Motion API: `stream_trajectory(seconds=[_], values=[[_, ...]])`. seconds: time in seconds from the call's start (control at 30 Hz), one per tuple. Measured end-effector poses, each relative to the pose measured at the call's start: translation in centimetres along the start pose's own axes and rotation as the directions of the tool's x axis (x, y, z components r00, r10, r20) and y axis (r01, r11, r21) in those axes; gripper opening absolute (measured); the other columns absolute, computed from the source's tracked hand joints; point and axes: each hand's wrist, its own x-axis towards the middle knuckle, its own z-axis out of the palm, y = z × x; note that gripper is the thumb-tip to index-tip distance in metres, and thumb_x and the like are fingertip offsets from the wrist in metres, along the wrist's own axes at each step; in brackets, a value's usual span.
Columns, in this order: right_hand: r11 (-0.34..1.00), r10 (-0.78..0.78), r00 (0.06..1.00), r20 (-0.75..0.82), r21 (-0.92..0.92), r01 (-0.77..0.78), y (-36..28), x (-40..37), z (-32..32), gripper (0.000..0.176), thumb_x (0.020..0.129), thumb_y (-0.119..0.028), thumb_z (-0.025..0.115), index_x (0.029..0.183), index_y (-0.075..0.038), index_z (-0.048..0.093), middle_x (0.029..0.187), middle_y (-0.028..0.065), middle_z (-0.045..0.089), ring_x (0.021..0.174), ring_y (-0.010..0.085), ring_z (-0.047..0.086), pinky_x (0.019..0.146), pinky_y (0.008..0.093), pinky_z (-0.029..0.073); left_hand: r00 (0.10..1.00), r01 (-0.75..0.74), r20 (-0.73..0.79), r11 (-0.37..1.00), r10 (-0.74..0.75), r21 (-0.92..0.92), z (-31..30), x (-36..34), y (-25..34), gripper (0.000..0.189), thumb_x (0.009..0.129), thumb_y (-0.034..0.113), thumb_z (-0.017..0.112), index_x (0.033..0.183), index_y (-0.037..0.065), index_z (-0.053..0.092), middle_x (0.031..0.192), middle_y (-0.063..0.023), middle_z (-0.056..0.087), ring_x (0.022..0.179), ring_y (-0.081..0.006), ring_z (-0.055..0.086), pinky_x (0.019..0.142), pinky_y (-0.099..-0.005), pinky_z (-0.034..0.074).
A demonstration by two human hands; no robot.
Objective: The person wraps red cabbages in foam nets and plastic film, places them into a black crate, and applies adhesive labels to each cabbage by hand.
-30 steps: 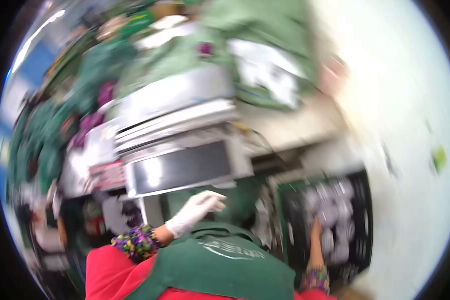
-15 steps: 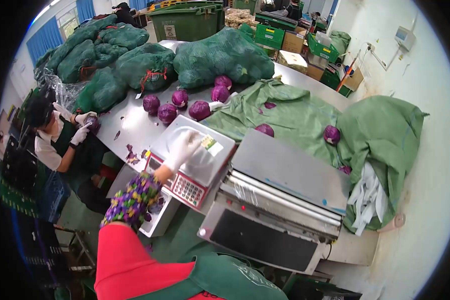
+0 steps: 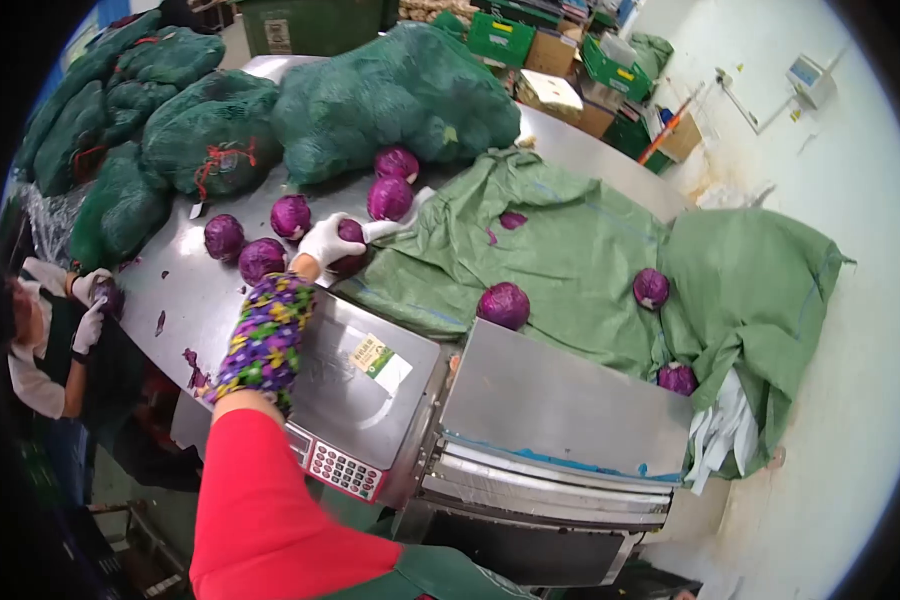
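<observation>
My left hand [image 3: 332, 243], in a white glove and a floral sleeve cover, reaches past the scale and is wrapped round a red cabbage [image 3: 349, 262] on the metal table. Fingers and palm cover part of that cabbage. Beside it lie other red cabbages, one on the left [image 3: 262, 261] and one behind [image 3: 290, 216]. Below my forearm stands the flat-topped scale [image 3: 320, 380], with a green and white label [image 3: 378, 362] on its plate and a red-edged keypad in front. My right hand is out of view.
A wrapping machine [image 3: 570, 400] stands right of the scale. Green sacking [image 3: 570, 240] with several cabbages spreads behind it. Large green net bags [image 3: 390, 100] line the back. At the left, a co-worker's gloved hands [image 3: 88, 310] hold a cabbage.
My left hand has moved from above the scale plate, forward and left, onto a cabbage and closed round it. The view has shifted, and the scale's label now shows fully.
</observation>
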Motion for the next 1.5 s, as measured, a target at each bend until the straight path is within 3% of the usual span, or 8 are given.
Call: stream_trajectory(seconds=[0.3,0.7,0.87,0.93,1.07,1.27,1.33,1.5], values=[[0.925,-0.355,0.933,0.054,0.165,0.342,-11.5,11.2,9.4,0.021,0.081,-0.007,0.058,0.100,-0.001,0.063,0.100,0.0168,0.061,0.098,0.0324,0.056,0.089,0.0381,0.043,0.883,-0.431,-0.058,0.853,0.466,0.293,-7.3,-15.7,11.4,0.082,0.059,0.007,0.073,0.135,0.013,0.043,0.127,-0.0170,0.048,0.115,-0.0351,0.049,0.095,-0.0392,0.042],[0.398,-0.910,0.415,0.020,-0.246,0.884,-24.4,21.3,17.8,0.018,0.077,-0.015,0.056,0.093,-0.022,0.061,0.099,0.0031,0.051,0.094,0.0225,0.053,0.065,0.0384,0.049,0.965,-0.210,-0.091,0.931,0.247,0.299,-4.5,-24.9,9.0,0.103,0.058,0.011,0.079,0.145,0.013,0.025,0.147,-0.0243,0.021,0.136,-0.0382,0.023,0.110,-0.0428,0.024],[0.363,-0.912,0.399,0.092,-0.273,0.891,-26.6,22.8,17.8,0.018,0.076,-0.017,0.060,0.093,-0.018,0.062,0.100,0.0066,0.050,0.097,0.0240,0.052,0.072,0.0405,0.047,0.961,-0.188,-0.161,0.956,0.227,0.223,-4.4,-24.8,8.2,0.092,0.067,0.016,0.073,0.145,0.009,0.024,0.144,-0.0210,0.029,0.136,-0.0402,0.021,0.112,-0.0436,0.020],[0.620,-0.749,0.657,-0.092,0.254,0.742,-28.2,22.2,14.0,0.023,0.070,-0.014,0.066,0.093,-0.013,0.061,0.102,0.0085,0.050,0.100,0.0280,0.052,0.078,0.0419,0.046,0.941,-0.192,-0.237,0.958,0.242,0.213,-4.3,-25.3,9.0,0.089,0.068,0.018,0.072,0.143,0.005,0.026,0.143,-0.0191,0.032,0.135,-0.0397,0.021,0.111,-0.0439,0.020],[0.179,-0.786,0.272,-0.555,0.217,0.960,-32.0,18.3,2.0,0.028,0.067,-0.006,0.072,0.091,-0.006,0.056,0.102,0.0119,0.054,0.095,0.0322,0.053,0.082,0.0423,0.042,0.785,-0.220,-0.502,0.922,0.362,0.319,-3.9,-27.7,14.0,0.068,0.073,0.018,0.071,0.133,0.000,0.042,0.131,-0.0191,0.048,0.124,-0.0361,0.040,0.106,-0.0402,0.029],[0.115,-0.969,0.219,-0.112,0.583,0.805,-33.5,5.1,-3.6,0.035,0.066,-0.028,0.079,0.076,-0.005,0.055,0.058,0.0124,0.055,0.050,0.0323,0.055,0.046,0.0386,0.042,0.930,-0.365,-0.304,0.633,0.208,-0.683,0.8,-41.0,33.3,0.044,0.076,0.000,0.066,0.118,0.000,0.054,0.112,-0.0107,0.056,0.106,-0.0211,0.057,0.093,-0.0305,0.044],[0.035,-0.994,0.094,-0.064,0.615,0.788,-35.1,0.4,-2.9,0.029,0.071,-0.025,0.073,0.077,-0.003,0.054,0.059,0.0168,0.057,0.054,0.0356,0.058,0.048,0.0406,0.044,0.876,-0.476,-0.290,0.591,0.385,-0.652,3.1,-43.9,37.6,0.051,0.080,0.015,0.070,0.125,0.003,0.050,0.115,-0.0093,0.059,0.106,-0.0172,0.057,0.091,-0.0308,0.045],[0.106,-0.994,0.034,0.107,0.796,0.596,-37.2,-5.2,0.1,0.024,0.073,-0.022,0.069,0.077,-0.002,0.055,0.061,0.0206,0.057,0.059,0.0380,0.059,0.051,0.0411,0.046,0.992,-0.125,-0.122,0.506,0.039,-0.853,6.9,-45.7,36.4,0.023,0.085,0.013,0.066,0.104,0.001,0.061,0.092,-0.0051,0.061,0.088,-0.0126,0.059,0.080,-0.0273,0.047]])
